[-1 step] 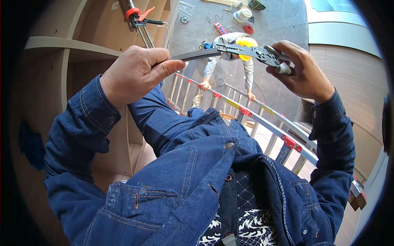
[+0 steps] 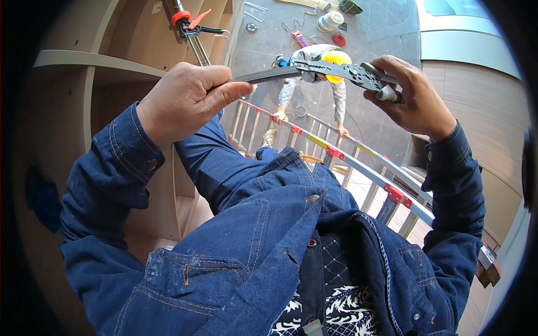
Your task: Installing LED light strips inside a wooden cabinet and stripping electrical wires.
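My left hand [image 2: 188, 101] is closed round a dark flat cable [image 2: 266, 76], its thumb pointing along it to the right. The cable stretches across to a pair of wire strippers [image 2: 358, 74], whose narrow notched jaws meet its far end. Whether the jaws bite into the cable or only touch it, I cannot tell. My right hand [image 2: 417, 95] grips the strippers by their grey handles, fingers wrapped over the top. Both hands are raised in front of me, high above the floor.
Wooden shelving [image 2: 64, 59] rises at my left, with a red-and-black caulking gun [image 2: 196, 35] beside it. Below, a person in a yellow helmet [image 2: 336, 57] holds a ladder [image 2: 358, 163] with both hands. A white bucket [image 2: 329, 21], a red power strip [image 2: 300, 38] and a red coil [image 2: 339, 39] lie farther off.
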`<state>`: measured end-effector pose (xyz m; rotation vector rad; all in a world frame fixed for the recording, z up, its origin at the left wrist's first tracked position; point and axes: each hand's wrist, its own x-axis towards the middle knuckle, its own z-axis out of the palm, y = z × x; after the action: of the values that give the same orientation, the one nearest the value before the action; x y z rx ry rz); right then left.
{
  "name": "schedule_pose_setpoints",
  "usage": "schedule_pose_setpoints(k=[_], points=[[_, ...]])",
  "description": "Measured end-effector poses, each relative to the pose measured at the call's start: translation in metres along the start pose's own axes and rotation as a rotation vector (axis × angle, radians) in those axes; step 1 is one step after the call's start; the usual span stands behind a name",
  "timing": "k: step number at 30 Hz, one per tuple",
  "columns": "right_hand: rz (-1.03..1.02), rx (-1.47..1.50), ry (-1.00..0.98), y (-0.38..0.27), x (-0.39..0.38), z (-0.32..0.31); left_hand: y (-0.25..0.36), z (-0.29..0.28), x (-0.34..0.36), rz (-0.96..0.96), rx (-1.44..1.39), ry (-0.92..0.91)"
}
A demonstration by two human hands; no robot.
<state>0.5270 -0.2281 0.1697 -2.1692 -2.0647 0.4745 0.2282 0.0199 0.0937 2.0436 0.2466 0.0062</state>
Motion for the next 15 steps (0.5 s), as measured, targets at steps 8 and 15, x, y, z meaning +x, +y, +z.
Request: schedule_pose_setpoints(k=[8, 15], points=[[0.017, 0.004, -0.058, -0.0039, 0.0005, -0.0068, 0.0022, 0.0001, 0.0, -0.001, 0.008, 0.01], [0.044, 0.132, -0.101, 0.002, -0.0041, -0.0062, 0.0019, -0.0007, 0.0006, 0.014, -0.018, -0.005]])
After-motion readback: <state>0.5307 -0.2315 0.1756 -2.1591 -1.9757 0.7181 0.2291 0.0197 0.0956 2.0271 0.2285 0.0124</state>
